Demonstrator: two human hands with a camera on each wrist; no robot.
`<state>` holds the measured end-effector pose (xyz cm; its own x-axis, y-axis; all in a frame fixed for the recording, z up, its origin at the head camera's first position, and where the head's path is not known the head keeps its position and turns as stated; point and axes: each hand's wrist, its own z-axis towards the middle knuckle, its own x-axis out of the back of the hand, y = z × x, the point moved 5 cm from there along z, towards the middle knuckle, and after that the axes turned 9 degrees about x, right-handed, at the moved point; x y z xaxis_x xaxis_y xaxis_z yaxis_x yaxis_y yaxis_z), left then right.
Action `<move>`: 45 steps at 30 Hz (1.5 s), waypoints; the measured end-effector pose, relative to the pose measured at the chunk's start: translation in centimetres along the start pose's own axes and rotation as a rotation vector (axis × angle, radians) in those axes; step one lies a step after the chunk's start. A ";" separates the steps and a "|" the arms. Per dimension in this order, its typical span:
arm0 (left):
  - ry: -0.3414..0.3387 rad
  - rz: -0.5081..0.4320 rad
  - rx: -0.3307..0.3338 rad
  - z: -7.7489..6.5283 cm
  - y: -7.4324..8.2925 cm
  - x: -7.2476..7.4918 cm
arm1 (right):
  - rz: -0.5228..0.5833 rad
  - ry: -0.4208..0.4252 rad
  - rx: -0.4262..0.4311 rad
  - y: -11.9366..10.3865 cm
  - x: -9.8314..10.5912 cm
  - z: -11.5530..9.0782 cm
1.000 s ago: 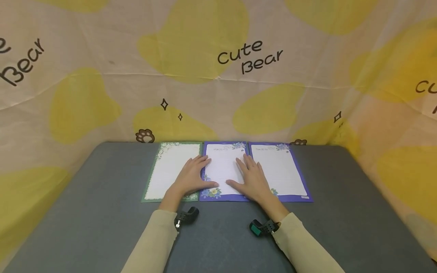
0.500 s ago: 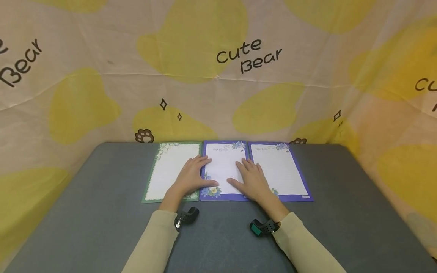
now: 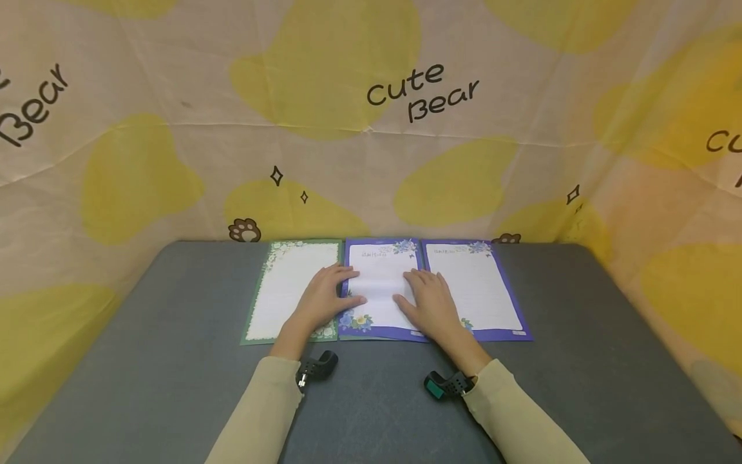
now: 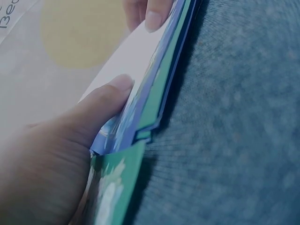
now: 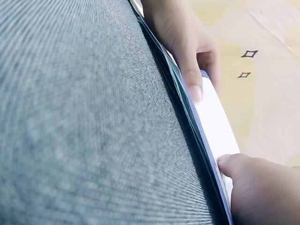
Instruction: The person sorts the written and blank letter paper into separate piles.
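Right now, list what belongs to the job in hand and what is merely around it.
Likely the job:
middle purple-bordered white paper sheet, seemingly buckled
left green-bordered white paper sheet
right purple-bordered white paper sheet

Just around it:
dark grey tabletop
cream-and-yellow "Cute Bear" fabric backdrop
black wristbands

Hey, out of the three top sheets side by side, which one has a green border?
The leftmost sheet: its border is green, while the middle sheet and the rightmost sheet both have purple-blue borders.

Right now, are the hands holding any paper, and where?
The left hand and right hand touch the middle paper along its left and right sides, thumbs on top; I can't tell whether they pinch it.
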<state>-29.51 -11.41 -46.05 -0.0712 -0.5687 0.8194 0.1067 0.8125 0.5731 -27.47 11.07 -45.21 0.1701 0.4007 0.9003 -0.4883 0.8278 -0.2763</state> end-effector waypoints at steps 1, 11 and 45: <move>0.001 -0.010 0.004 0.0 0.0 0.0 | 0.007 0.012 -0.001 0.1 0.0 0.0; 0.037 -0.052 -0.006 0.0 0.0 0.1 | 0.165 0.136 -0.210 1.2 0.4 -0.3; 0.050 -0.037 -0.069 0.1 0.2 0.4 | 0.401 0.528 -0.259 1.6 1.6 -0.9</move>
<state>-29.59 -11.45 -45.65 -0.0269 -0.6054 0.7954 0.1730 0.7809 0.6002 -27.20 13.43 -44.51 0.4434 0.7767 0.4474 -0.3924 0.6170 -0.6821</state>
